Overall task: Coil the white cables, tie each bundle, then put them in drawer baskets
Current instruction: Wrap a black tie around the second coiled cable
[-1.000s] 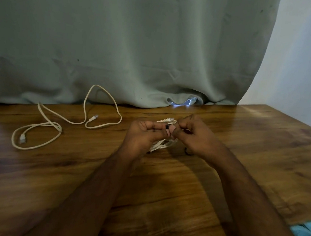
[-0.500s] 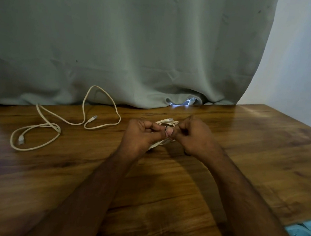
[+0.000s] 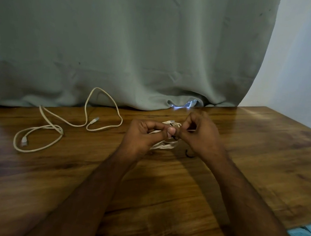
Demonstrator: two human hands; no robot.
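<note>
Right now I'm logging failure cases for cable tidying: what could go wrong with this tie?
The coiled bundle is pinched only between the left hand and right hand; a slip could let the loops spring apart. The thin black tie looks small and could be fumbled. The loose cable sprawls nearby and might snag.

Dim, soft, glare on tabletop (image 3: 248, 117)
</note>
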